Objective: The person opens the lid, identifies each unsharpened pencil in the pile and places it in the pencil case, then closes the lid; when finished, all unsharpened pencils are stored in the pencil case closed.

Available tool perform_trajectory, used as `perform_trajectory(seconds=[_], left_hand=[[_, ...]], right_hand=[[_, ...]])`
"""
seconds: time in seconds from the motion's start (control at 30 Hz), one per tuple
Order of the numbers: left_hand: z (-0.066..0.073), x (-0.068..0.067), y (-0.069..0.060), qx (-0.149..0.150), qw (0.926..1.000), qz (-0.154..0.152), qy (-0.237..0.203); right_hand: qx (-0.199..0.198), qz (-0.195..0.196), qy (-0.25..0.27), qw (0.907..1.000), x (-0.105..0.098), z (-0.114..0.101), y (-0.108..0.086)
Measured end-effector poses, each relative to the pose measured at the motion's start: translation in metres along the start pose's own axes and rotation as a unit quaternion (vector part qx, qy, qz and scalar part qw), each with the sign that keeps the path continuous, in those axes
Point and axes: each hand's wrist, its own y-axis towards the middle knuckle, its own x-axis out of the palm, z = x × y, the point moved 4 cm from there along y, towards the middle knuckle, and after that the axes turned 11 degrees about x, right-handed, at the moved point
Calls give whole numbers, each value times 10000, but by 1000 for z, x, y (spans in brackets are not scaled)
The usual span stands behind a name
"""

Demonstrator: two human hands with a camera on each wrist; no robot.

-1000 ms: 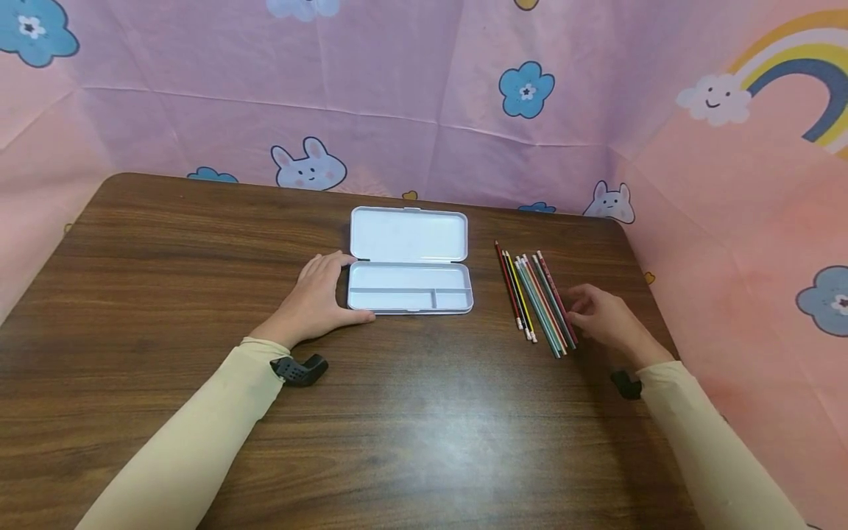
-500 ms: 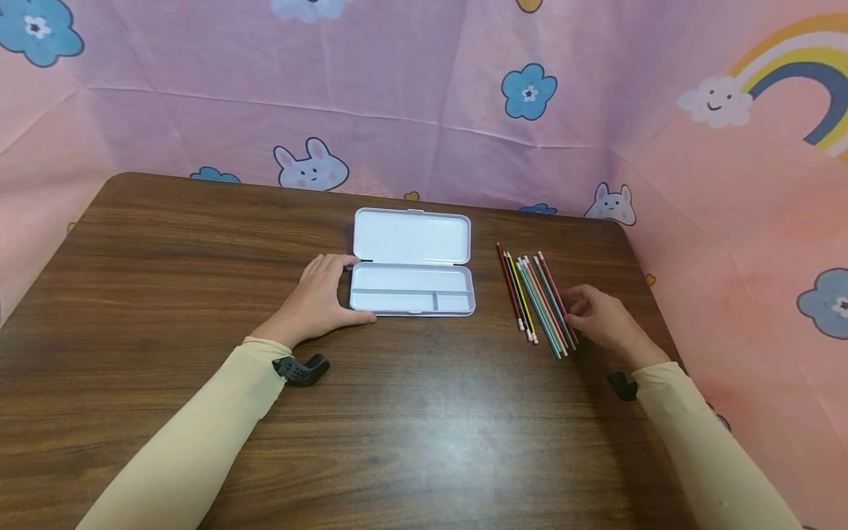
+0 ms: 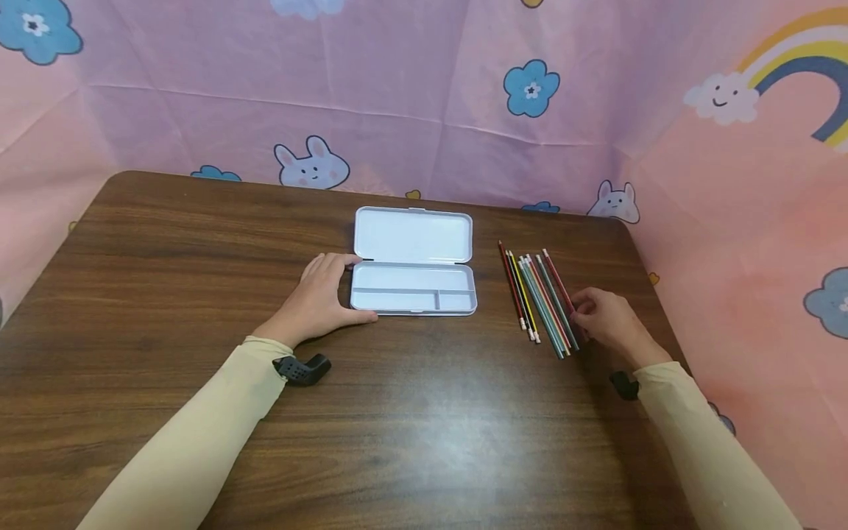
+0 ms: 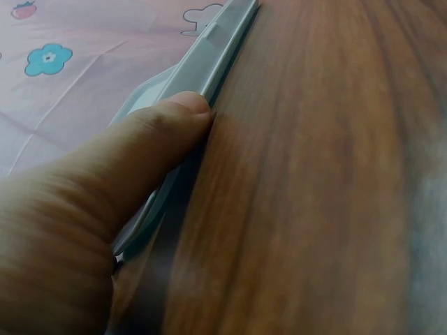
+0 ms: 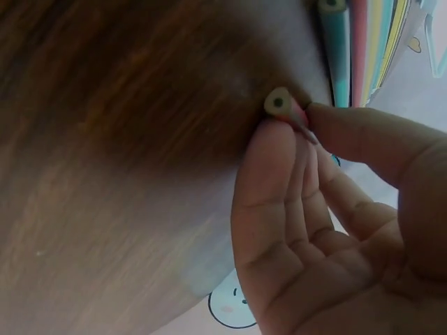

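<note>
A white pencil case lies with its lid laid back in the head view, its divided tray bare inside. My left hand holds the case's left end, thumb on the front edge and fingers towards the hinge; in the left wrist view the thumb presses the case's side. To the right, my right hand pinches a red pencil between thumb and fingers. The right wrist view shows that pencil's flat, unsharpened end at the fingertips. Several other pencils lie side by side just left of it.
Everything rests on a brown wood-grain table. A pink and purple printed cloth hangs behind the table and along its right side.
The right hand's thumb and fingers have closed on the red pencil, and its lower end has moved slightly right, away from the other pencils. The left hand stays at the case.
</note>
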Motion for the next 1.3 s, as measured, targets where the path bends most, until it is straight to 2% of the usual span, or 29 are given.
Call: perform_trajectory(seconds=[0.47,0.8,1.07,1.3], left_hand=[[1,-2,1,-3,10000,-8,34],[0,-1,1,-14,10000,-26,12],[-2,-1,1,-62,10000,-61,-31],[-1,-1,1,-113,9999,-101,-2]], right_hand=[[-54,567,-584,9967,-7,4,-1],[31,1039,-485,9934,-14,7,-3],[-329,1466,-262,9883,-19,-9,-7],[-620,1574,-153,9855,-18,-26,-11]])
